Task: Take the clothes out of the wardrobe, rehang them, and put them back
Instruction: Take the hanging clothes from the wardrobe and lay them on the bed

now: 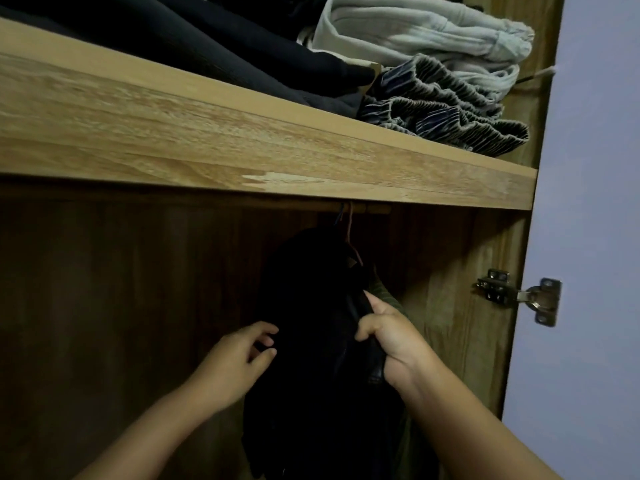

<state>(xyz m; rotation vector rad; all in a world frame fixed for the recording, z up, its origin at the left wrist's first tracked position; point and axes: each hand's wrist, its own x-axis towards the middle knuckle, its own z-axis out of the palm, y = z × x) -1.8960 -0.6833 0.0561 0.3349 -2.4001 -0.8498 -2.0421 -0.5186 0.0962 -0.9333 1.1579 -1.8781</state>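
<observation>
With the right hand [388, 341] gripping the dark garment [318, 341] that hangs from the rail [367, 208] at twelve o'clock, the loose-fingered left hand [239, 355] at nine o'clock should probably steady it while lifting the hanger [349, 226] hook free.

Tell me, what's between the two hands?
In the head view, the dark hanging clothes lie between the left hand and right hand; the right hand grips them.
</observation>
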